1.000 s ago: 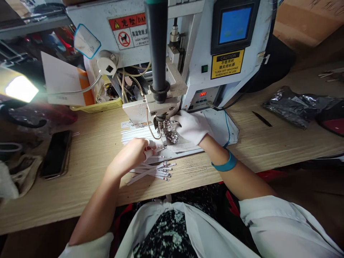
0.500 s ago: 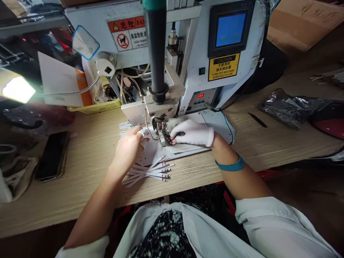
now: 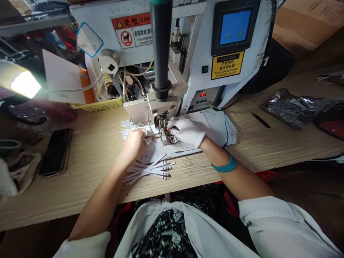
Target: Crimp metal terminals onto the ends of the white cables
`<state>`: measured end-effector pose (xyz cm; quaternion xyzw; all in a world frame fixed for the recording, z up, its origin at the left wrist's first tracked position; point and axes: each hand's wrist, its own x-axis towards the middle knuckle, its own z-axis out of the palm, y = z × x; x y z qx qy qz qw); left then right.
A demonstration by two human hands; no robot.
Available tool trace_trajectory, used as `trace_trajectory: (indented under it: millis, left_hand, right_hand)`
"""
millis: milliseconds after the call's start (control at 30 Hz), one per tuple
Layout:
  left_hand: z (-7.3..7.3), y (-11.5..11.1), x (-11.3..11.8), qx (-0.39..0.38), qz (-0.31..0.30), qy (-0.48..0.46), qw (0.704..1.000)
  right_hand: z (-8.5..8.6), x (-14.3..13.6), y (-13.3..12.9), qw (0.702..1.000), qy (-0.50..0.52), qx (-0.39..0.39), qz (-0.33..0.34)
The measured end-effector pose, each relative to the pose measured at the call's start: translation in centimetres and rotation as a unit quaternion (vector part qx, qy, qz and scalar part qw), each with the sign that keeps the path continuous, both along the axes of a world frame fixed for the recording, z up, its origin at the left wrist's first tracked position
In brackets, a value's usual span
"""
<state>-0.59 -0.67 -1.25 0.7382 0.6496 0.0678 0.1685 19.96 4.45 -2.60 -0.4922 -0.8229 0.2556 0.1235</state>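
Observation:
My left hand (image 3: 135, 144), with white covers on some fingertips, is closed just left of the machine's working tip (image 3: 161, 123). What its fingers pinch is hidden. Behind it, white flat strips (image 3: 129, 133) lie side by side on the base plate. On the other side of the tip, my right hand (image 3: 188, 132) wears a white glove and has its thumb and fingers together above a pile of small dark and silvery parts (image 3: 173, 138). Any part between those fingertips is too small to make out. Nearer me, several white strips with small end pieces (image 3: 149, 170) lie crossed in a loose bundle.
The machine (image 3: 199, 68) stands behind my hands, with a thick black cylinder (image 3: 161, 50) above the tip. To the left are a lit lamp (image 3: 25, 84), a phone (image 3: 56, 152) and a yellow basket (image 3: 107, 103). Rightward lie black tweezers (image 3: 260, 120) and a silvery bag (image 3: 287, 107).
My right hand has shifted left and slightly up towards the tip, uncovering more of the small parts. My left hand stays beside the tip. The view has shifted slightly.

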Motion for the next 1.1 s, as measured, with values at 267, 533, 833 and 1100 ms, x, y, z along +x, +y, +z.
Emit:
trace_trajectory:
  millis: [267,533,833,1100]
  left_hand:
    - [0.9,-0.3,-0.5,0.031,-0.006,-0.093,0.995]
    - [1.2,-0.3,-0.3,-0.043,0.019,-0.262,0.964]
    - [0.8,-0.2,0.4,-0.137,0.055,-0.401,0.904]
    - [-0.4,0.2,0.1,-0.138,0.066,-0.451,0.879]
  right_hand:
    - [0.0,0.5,0.4,0.99,0.13,-0.018,-0.053]
    - [0.2,0.1,0.0,0.998,0.063,0.002,-0.019]
    - [0.3,0.5,-0.3,0.888,0.347,-0.295,-0.062]
    - [1.5,-0.9,-1.1,0.835,0.379,-0.396,-0.056]
